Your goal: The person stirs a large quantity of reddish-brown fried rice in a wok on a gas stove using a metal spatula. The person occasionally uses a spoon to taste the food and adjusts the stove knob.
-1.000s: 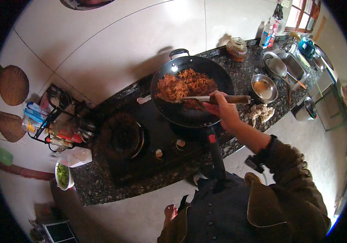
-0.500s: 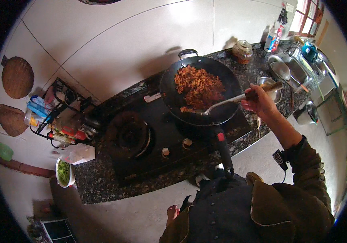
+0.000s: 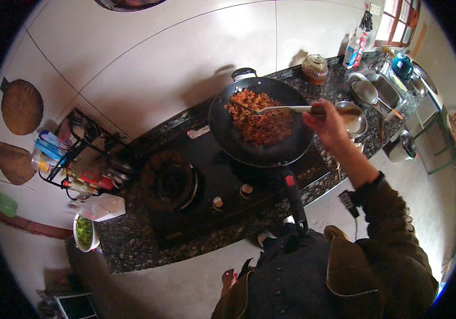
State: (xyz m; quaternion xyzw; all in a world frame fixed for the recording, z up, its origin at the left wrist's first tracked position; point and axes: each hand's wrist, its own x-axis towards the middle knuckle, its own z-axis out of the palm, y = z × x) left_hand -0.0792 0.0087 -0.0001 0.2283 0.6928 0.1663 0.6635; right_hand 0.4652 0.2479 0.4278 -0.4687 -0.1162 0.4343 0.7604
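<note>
Black and round, the wok [image 3: 238, 141] sat on the gas stove [image 3: 201, 186] on the granite bench [image 3: 132, 244]; the right hand [image 3: 326, 119] gripped a metal spatula [image 3: 270, 109] over the reddish-brown fried food [image 3: 260, 119].

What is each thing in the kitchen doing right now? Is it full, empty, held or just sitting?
Right hand: gripping the spatula handle.
Spatula: held, tip in the food.
Wok: on the right burner, holding reddish-brown food.
Left burner: bare, nothing on it.
Steel bowl: on the counter, contents unclear.
White bowl: holds chopped greens.
Left hand: out of view.
</note>
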